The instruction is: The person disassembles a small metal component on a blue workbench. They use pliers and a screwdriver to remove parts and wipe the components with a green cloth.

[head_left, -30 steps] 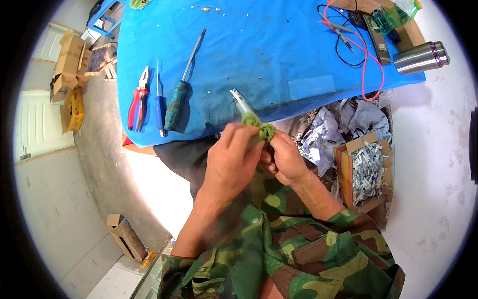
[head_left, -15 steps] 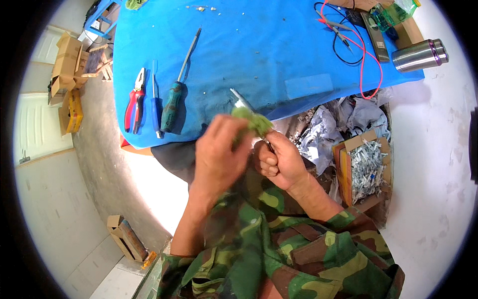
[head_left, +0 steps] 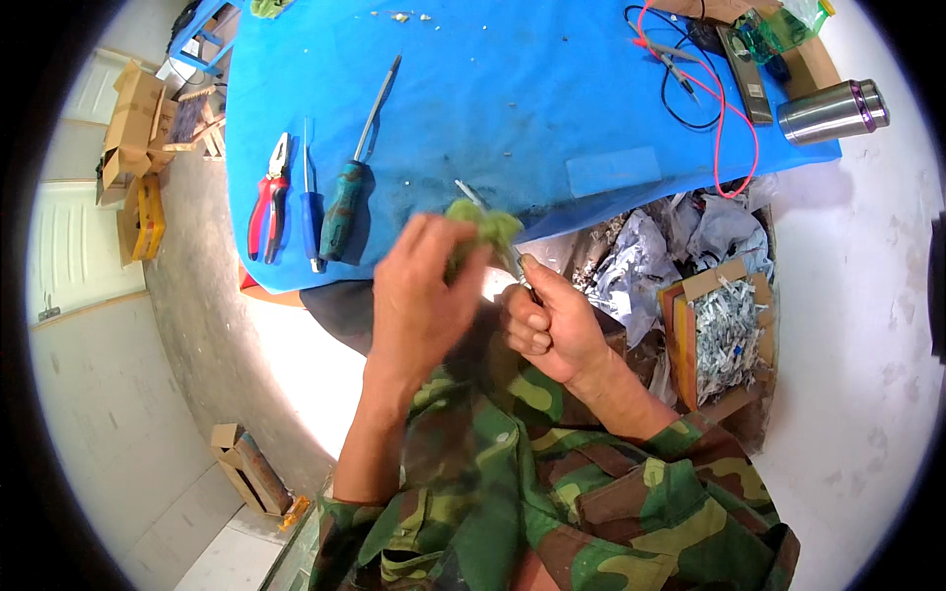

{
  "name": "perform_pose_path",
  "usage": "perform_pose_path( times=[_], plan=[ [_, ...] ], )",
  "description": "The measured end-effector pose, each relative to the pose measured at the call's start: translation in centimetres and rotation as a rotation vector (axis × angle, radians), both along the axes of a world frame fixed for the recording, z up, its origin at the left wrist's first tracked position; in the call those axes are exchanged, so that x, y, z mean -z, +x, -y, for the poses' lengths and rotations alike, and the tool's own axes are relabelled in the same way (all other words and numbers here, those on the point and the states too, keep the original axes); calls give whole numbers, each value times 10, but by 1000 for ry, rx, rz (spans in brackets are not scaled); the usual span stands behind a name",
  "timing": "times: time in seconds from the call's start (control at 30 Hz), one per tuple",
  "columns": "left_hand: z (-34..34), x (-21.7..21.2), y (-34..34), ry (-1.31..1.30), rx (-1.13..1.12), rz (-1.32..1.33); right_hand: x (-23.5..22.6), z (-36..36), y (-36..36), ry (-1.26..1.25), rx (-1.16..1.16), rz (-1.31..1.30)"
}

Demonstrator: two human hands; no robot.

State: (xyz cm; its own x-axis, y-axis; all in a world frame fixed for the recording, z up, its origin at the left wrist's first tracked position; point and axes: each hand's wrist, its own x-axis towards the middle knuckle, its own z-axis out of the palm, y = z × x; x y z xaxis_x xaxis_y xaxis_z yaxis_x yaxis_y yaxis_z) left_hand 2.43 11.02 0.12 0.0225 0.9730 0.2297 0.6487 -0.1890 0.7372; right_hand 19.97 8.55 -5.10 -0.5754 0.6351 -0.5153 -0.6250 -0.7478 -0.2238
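My left hand (head_left: 426,286) is closed on a crumpled green cloth (head_left: 498,229). The cloth is wrapped around the shaft of a slim metal tool (head_left: 467,190), whose pale tip sticks out beyond it over the table's near edge. At the tool's other end, my right hand (head_left: 552,320) makes a fist with the thumb on top; its fingers hide the grip, so the exact kind cannot be told. Left of my hands lie red-and-black pliers (head_left: 266,207), a thin blue-handled screwdriver (head_left: 308,212) and a larger screwdriver with a teal handle (head_left: 342,212).
A blue cloth covers the table (head_left: 473,98). Red and black test leads (head_left: 724,128) and a steel flask (head_left: 833,110) occupy its right end. Below the right edge are crumpled plastic bags (head_left: 636,266) and a carton of shredded paper (head_left: 727,330). More cardboard boxes (head_left: 133,123) stand at left.
My left hand and the green cloth have slid up and left along the tool, away from my right hand. More of the shaft shows between them. My right hand has barely moved.
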Motion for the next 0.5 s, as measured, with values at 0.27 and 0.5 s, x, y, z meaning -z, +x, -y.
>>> perform_pose_path(
  times=[0.27,0.5],
  plan=[
    [0,13,9,39,-4,-152,-12,1,-7,-44,6,111],
    [-13,7,-3,12,-25,-58,-1,3,-6,-37,14,15]
  ],
)
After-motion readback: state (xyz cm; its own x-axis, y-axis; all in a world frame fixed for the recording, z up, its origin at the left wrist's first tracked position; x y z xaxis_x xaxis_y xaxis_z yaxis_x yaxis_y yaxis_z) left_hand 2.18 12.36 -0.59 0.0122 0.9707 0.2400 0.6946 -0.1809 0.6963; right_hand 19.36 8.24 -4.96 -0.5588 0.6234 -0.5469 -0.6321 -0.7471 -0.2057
